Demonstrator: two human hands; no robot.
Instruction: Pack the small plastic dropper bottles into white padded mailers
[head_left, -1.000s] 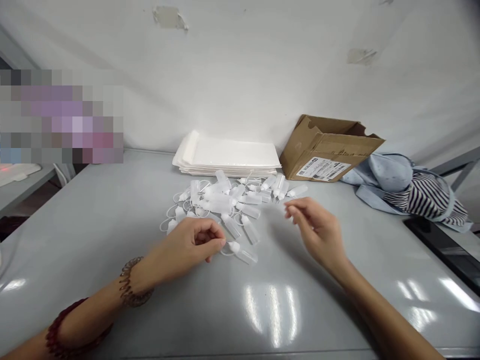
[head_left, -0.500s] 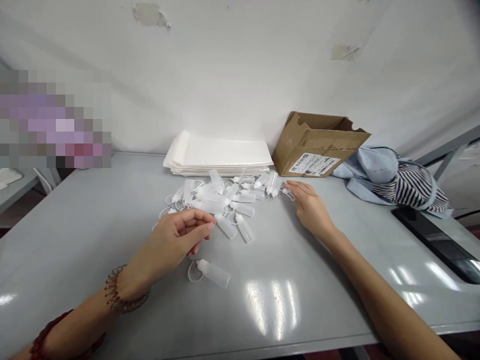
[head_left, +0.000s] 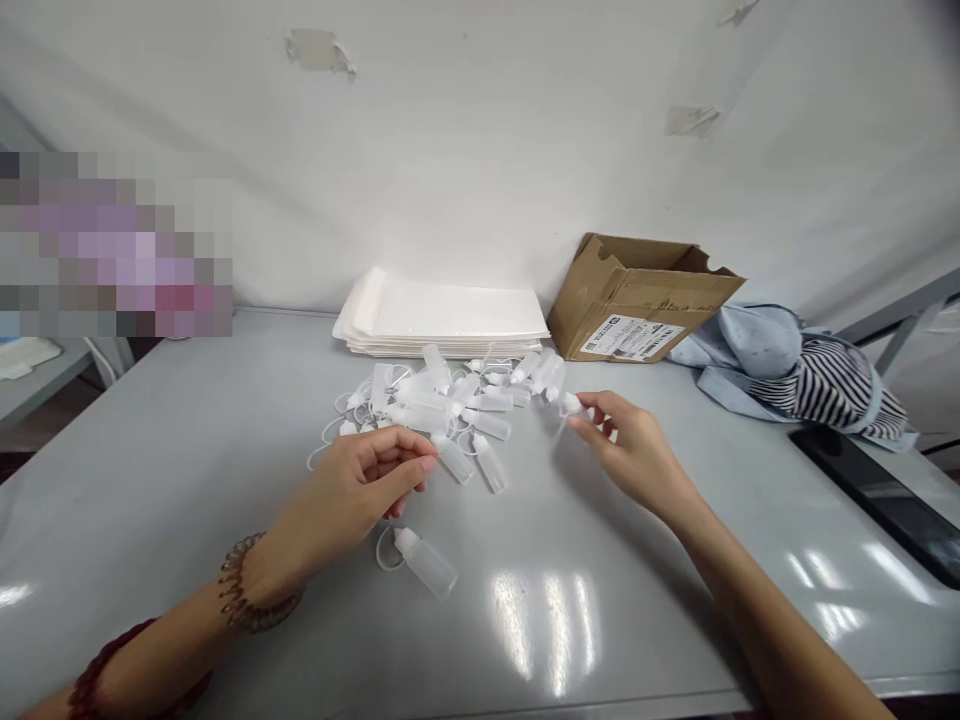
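Note:
A loose heap of translucent plastic dropper bottles [head_left: 442,410] with white caps and thin tether loops lies on the grey table [head_left: 600,620]. My right hand [head_left: 630,450] is at the heap's right edge, pinching a small white dropper cap [head_left: 574,403] between thumb and fingers. Its bottle cannot be made out. My left hand [head_left: 360,480] hovers at the heap's near edge, fingers loosely curled, with nothing visible in them. Below that hand, a single dropper bottle [head_left: 426,563] lies apart on its side.
Behind the heap is a stack of white plastic bags [head_left: 442,320]. To its right stand an open cardboard box [head_left: 637,300] and a crumpled blue and striped cloth [head_left: 787,375]. A black flat object [head_left: 877,490] lies at the right edge. A pixelated patch [head_left: 120,245] covers the far left.
My right hand has lifted off the table and now pinches the white cap. My left hand has shifted slightly right, its fingers closing a little. The single bottle stays in place.

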